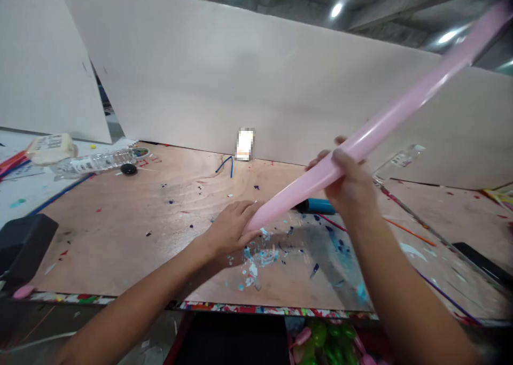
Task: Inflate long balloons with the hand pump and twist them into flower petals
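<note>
A long inflated pink balloon point(385, 127) slants from the middle of the table up past the top right of the view. My right hand point(348, 178) wraps round it partway along, fingers on the far side and thumb on top. At its lower end my left hand point(234, 228) is closed about the tip; the tip itself is hidden by the fingers. Under the balloon, between my hands, a blue cylinder with a black end point(318, 206) lies on the wooden tabletop point(132, 237).
A white board point(208, 76) stands behind the table. On the left lie a plastic bottle point(96, 162) and a black box-shaped object point(28, 247). A phone point(483, 263) and a clear bottle point(401, 161) are at right. Green balloons point(331, 341) fill a space below the front edge.
</note>
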`<state>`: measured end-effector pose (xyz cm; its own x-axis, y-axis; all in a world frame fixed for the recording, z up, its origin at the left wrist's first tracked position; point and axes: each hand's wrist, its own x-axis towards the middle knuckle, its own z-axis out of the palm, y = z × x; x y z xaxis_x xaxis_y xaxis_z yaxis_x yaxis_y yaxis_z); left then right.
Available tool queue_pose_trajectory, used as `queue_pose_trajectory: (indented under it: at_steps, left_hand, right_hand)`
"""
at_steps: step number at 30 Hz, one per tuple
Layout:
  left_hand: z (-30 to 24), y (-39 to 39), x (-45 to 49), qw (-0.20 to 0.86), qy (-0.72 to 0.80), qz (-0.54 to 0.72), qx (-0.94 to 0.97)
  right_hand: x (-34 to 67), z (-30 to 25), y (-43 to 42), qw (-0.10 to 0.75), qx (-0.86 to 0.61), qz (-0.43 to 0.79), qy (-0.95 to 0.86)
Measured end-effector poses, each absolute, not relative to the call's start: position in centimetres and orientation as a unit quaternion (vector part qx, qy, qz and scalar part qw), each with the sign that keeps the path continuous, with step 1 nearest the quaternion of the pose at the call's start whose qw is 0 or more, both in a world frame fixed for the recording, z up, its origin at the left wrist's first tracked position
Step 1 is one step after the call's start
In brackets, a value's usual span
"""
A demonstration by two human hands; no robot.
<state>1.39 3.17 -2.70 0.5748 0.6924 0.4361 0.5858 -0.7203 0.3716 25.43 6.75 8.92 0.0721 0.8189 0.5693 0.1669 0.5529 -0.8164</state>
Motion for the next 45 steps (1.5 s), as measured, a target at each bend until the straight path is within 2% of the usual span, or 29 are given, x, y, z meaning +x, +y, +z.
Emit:
queue_pose_trajectory:
  at_steps: [2, 4, 5, 7, 9, 11, 13, 18, 23, 28, 34, 39, 45]
  left_hand:
    - [-2.3, 3.2, 1.0, 0.093, 0.361, 0.343, 0.862]
    - [-1.3, 3.3, -0.3, 0.059, 0.386, 0.42, 0.82]
    - [-0.5, 3.3, -1.1, 0.024, 0.398, 0.459, 0.794]
    - [1.1, 3.0, -2.8, -0.079, 0.41, 0.524, 0.742]
    - [2.4, 2.9, -4.5, -0.18, 0.406, 0.553, 0.705]
    - [3.2, 3.2, -6.1, -0.218, 0.415, 0.55, 0.691]
    - [3.3, 4.2, -7.6, -0.204, 0.442, 0.514, 0.706]
    - [1.3, 7.0, -10.7, -0.192, 0.479, 0.289, 0.806]
    - [-0.1, 6.8, -8.7, -0.176, 0.542, 0.184, 0.801]
    - [-0.7, 6.0, -2.9, -0.163, 0.516, 0.136, 0.83]
    - [-1.2, 5.4, 1.2, -0.133, 0.504, 0.137, 0.842]
    - [-1.0, 5.3, 4.6, -0.127, 0.47, 0.13, 0.863]
    - [-1.2, 6.3, 2.3, -0.121, 0.482, 0.12, 0.859]
  right_hand:
    - [25.4, 13.5, 5.6, 0.638, -0.383, 0.068, -0.664]
    - [26.0, 17.2, 4.1, 0.522, -0.45, -0.123, -0.714]
    - [26.5, 18.3, 3.5, 0.439, -0.489, -0.172, -0.733]
    - [27.3, 19.0, 2.6, 0.281, -0.521, -0.211, -0.778]
    - [28.1, 17.5, 2.4, 0.168, -0.5, -0.2, -0.826]
    - [29.3, 14.6, 2.7, 0.106, -0.465, -0.194, -0.857]
    - [30.9, 11.2, 3.0, 0.073, -0.448, -0.208, -0.866]
    - [36.4, 4.5, 3.8, 0.066, -0.44, -0.2, -0.873]
    - [38.0, 2.4, 5.5, 0.027, -0.536, -0.245, -0.807]
    - [30.7, 2.4, 5.9, 0.024, -0.532, -0.126, -0.837]
    - [24.4, 2.4, 6.4, -0.008, -0.553, -0.13, -0.823]
    - [21.0, 1.3, 6.1, 0.012, -0.525, -0.108, -0.844]
    - [23.5, 0.8, 7.3, 0.026, -0.525, -0.126, -0.841]
